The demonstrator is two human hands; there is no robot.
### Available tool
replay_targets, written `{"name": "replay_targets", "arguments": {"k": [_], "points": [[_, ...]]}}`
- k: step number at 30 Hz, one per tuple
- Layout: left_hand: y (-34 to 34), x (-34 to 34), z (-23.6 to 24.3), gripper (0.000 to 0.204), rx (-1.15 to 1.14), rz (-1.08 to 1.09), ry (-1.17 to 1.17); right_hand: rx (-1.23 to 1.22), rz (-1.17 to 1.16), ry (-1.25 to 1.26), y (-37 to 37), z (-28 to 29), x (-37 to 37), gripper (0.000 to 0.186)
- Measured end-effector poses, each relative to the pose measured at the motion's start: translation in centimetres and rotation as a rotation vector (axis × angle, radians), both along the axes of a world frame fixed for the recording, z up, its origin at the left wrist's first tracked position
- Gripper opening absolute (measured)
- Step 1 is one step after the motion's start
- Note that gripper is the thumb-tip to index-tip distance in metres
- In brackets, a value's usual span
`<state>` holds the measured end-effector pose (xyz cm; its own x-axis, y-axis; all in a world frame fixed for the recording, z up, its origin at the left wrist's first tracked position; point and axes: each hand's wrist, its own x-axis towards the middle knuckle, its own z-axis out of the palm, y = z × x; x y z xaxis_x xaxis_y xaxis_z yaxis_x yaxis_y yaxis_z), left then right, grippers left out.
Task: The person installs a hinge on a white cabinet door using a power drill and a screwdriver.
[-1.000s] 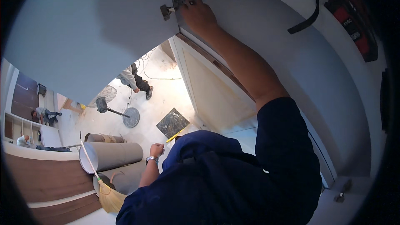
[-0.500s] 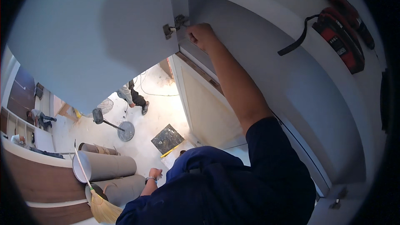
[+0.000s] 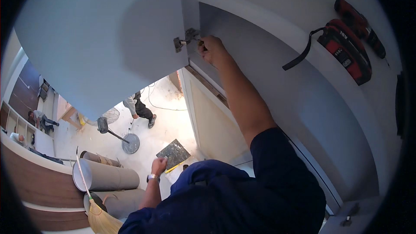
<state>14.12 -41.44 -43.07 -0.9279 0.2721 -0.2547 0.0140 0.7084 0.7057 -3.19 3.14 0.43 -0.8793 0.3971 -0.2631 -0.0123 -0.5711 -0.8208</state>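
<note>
My right hand (image 3: 211, 52) is raised at a dark metal hinge (image 3: 190, 35) inside a pale cabinet, beside the open door (image 3: 99, 34). Its fingers are curled round something small that I cannot make out, close to the hinge; a second hinge piece (image 3: 177, 44) sits on the door edge. Lower down, my left hand (image 3: 159, 164) is held out with closed fingers, a wristwatch (image 3: 153, 177) on that wrist. What it grips is too small to tell. Behind it on the floor lies a dark square board (image 3: 173, 151).
On the cabinet at right rest a red-black cordless drill (image 3: 357, 21) and a red-black tool (image 3: 342, 52) with a strap. Below are large rolls (image 3: 108, 173), a straw broom (image 3: 102, 216) and a pedestal stand (image 3: 130, 143). Several other people (image 3: 141, 108) are in the room.
The view has shifted, bringing the drill fully into sight. My right hand left the hinge slightly, then came back closer to it. My left hand has risen since half a second ago.
</note>
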Motion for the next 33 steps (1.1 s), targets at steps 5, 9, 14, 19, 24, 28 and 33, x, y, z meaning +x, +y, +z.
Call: {"name": "replay_targets", "arguments": {"k": [5, 9, 14, 19, 24, 28, 33], "points": [[14.1, -5.2, 19.6, 0.030, 0.180, -0.248, 0.402, 0.246, 0.183, -0.048, -0.6, -0.7, 0.6, 0.020], [24.0, -6.2, 31.2, 0.041, 0.300, -0.492, 0.831, 1.626, -0.073, 0.123, 4.1, -3.9, -0.1, 0.021], [26.1, -8.3, 35.1, 0.073, 0.070, -0.590, 0.998, 2.051, -0.102, -0.026, -1.8, -0.4, 4.1, 0.026], [28.7, -10.3, 34.3, 0.095, 0.006, -0.778, 0.958, 2.125, -0.082, -0.059, 1.8, -1.3, 1.3, 0.025], [28.0, -11.2, 33.9, 0.090, 0.042, -0.750, 0.924, 0.967, 0.089, -0.120, 0.8, -1.9, -0.1, 0.020], [28.7, -10.8, 34.2, 0.090, 0.052, -0.773, 0.962, 0.760, 0.237, -0.185, 2.4, -0.9, 0.6, 0.019], [27.4, -11.4, 34.0, 0.095, 0.016, -0.766, 0.944, 1.791, -0.048, 0.040, -0.8, 0.2, 3.1, 0.024]]}}
